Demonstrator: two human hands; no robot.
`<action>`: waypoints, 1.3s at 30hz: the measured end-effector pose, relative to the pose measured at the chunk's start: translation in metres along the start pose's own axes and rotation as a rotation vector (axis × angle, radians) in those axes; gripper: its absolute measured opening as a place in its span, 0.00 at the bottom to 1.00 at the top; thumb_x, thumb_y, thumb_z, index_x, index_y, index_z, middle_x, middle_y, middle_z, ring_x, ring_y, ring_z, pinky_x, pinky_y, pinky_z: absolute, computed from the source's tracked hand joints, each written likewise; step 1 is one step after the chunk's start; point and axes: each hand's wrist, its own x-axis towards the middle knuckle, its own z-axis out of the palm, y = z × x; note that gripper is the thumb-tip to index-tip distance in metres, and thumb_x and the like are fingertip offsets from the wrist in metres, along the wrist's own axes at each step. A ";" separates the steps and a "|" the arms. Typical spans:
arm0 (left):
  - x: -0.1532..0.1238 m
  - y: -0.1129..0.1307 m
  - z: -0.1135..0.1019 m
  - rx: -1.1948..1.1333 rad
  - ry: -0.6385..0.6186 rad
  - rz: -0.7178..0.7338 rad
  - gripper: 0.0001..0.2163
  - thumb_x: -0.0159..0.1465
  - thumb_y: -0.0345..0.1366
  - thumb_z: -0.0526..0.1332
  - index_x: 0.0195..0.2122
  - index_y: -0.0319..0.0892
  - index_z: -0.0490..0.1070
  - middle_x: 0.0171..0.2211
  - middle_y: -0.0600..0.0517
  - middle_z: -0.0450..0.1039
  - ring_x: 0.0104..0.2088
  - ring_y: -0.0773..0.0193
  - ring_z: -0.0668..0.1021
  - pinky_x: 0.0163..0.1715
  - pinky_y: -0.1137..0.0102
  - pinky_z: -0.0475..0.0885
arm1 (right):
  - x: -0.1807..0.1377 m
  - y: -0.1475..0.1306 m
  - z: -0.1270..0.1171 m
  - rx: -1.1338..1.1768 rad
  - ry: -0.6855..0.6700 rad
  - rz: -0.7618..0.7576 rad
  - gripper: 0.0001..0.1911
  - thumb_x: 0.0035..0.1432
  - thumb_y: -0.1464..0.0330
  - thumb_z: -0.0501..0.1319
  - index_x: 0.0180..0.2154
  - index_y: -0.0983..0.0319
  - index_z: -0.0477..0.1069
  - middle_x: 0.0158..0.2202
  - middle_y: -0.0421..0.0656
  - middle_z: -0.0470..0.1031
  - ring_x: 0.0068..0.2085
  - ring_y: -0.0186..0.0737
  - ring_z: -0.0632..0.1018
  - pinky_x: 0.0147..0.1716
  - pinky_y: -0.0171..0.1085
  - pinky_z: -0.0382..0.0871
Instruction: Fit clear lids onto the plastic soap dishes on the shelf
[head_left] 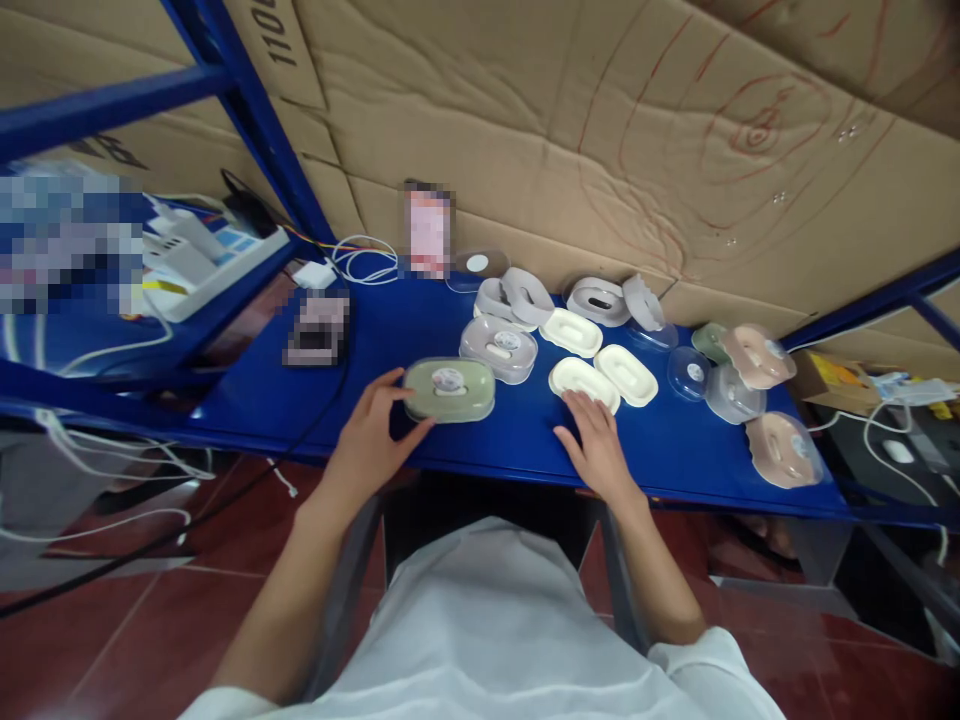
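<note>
- Blue counter [420, 330], smooth and glossy, stood against a creased cardboard wall [600, 130] marked with red scribbles.
- Left hand [369, 440] cupped the near left end of the green oval box [449, 389]; thumb under its front edge, fingers curled along the side. Grip looked loose, though the fingertips were partly hidden behind the box.
- Green box: matte body, rounded oval, clear lid with a small round white insert. It sat near the counter's front edge, touching the left hand.
- Right hand [596, 440] lay flat and spread, holding nothing, fingertips at the near rim of a cream oval tray [583, 381].
- Two more cream trays [626, 374] [571, 331] lay just beyond, shallow and smooth, each with a sunken centre.
- Grey lidded oval box [499, 347] stood behind the green one; grey ring-shaped parts [517, 296] farther back.
- Pink oval pieces [780, 449] under clear domes lay well to the right; fine detail hard to make out there.
- Several patches on the left were blurred out; white cables [367, 258] trailed past them.
- White garment [487, 620] filled the lower frame.
</note>
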 end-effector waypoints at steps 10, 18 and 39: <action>0.016 0.015 0.019 0.155 0.235 0.117 0.22 0.71 0.33 0.64 0.66 0.41 0.67 0.71 0.32 0.59 0.72 0.38 0.66 0.67 0.43 0.69 | 0.140 0.000 -0.017 -0.061 0.147 0.025 0.26 0.80 0.58 0.46 0.66 0.62 0.71 0.66 0.53 0.74 0.68 0.53 0.72 0.66 0.52 0.62; -0.015 0.056 0.037 0.055 0.074 0.384 0.21 0.71 0.28 0.65 0.64 0.45 0.70 0.64 0.38 0.70 0.64 0.47 0.75 0.63 0.52 0.74 | 0.206 0.005 -0.002 -0.014 0.026 0.120 0.25 0.78 0.56 0.52 0.62 0.64 0.76 0.59 0.54 0.81 0.60 0.57 0.79 0.61 0.51 0.70; -0.009 0.072 0.046 -0.093 -0.005 0.381 0.16 0.74 0.32 0.64 0.61 0.49 0.74 0.57 0.48 0.80 0.63 0.53 0.77 0.64 0.54 0.77 | -0.031 0.051 -0.019 0.232 0.069 0.193 0.22 0.77 0.56 0.55 0.64 0.56 0.73 0.69 0.50 0.72 0.76 0.54 0.62 0.73 0.61 0.61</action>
